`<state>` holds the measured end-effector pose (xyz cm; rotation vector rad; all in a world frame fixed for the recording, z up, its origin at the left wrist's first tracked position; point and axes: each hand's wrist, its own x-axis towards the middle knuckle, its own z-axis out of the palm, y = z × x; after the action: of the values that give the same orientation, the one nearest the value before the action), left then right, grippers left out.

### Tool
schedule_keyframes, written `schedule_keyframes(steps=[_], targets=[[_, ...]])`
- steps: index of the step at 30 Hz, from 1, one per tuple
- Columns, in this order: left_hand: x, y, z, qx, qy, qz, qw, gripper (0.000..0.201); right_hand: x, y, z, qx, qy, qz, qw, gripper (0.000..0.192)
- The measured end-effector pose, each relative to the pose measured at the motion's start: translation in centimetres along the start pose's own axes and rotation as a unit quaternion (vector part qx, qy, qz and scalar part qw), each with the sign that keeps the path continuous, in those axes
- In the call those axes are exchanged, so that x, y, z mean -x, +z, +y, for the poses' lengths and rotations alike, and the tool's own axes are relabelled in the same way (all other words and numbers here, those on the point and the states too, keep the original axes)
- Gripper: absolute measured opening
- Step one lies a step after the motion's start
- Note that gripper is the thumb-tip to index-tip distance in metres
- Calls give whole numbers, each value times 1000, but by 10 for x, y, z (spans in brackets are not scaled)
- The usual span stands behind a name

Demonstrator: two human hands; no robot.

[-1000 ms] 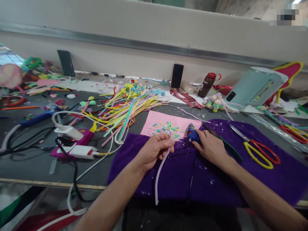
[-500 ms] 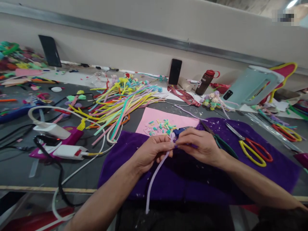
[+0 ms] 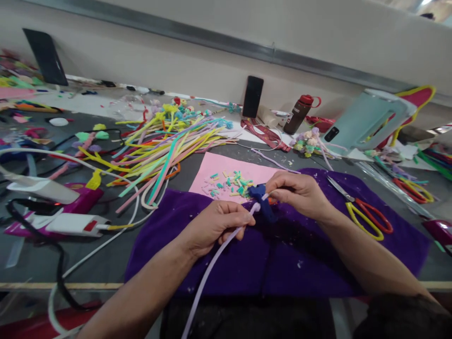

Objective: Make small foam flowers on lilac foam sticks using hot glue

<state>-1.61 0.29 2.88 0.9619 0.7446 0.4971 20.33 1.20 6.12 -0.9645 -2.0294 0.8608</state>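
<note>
My left hand (image 3: 221, 223) is closed in a pinch on a long lilac pipe cleaner (image 3: 208, 275), just below a small knotted bend at its upper end. The pipe cleaner's tail curves down toward the bottom edge. My right hand (image 3: 300, 193) pinches a short pale lilac piece of pipe cleaner (image 3: 265, 196) between thumb and forefinger. Between the hands sits a blue tool (image 3: 264, 205) with a bit of orange; its kind is unclear. Many short coloured cut pieces (image 3: 235, 182) lie on a pink sheet (image 3: 201, 176) behind the hands.
A purple cloth (image 3: 158, 240) covers the front of the table. Red-and-yellow-handled scissors (image 3: 365, 212) lie on it at right. A pile of long pipe cleaners (image 3: 169, 155), a power strip with cables (image 3: 70, 207), a bottle (image 3: 298, 115), a phone (image 3: 253, 96) and a pale blue kettle (image 3: 374, 120) stand around.
My hands have moved slightly apart; the right has lifted up and away from the left, with the small piece in its fingertips. The blue tool shows more. The view has shifted a little.
</note>
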Motion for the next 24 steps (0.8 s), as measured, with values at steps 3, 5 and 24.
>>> schedule_keyframes(steps=[3,5,24], targets=[[-1,1,-2,-21,-7,-1,1000,15,1,5,7,-48,39,-20,998,9],[-2,1,-2,-35,-9,-2,999,16,2,9,8,-71,55,-30,996,7],[-2,5,-2,-77,-15,7,997,15,2,10,1,-117,102,-79,985,9]])
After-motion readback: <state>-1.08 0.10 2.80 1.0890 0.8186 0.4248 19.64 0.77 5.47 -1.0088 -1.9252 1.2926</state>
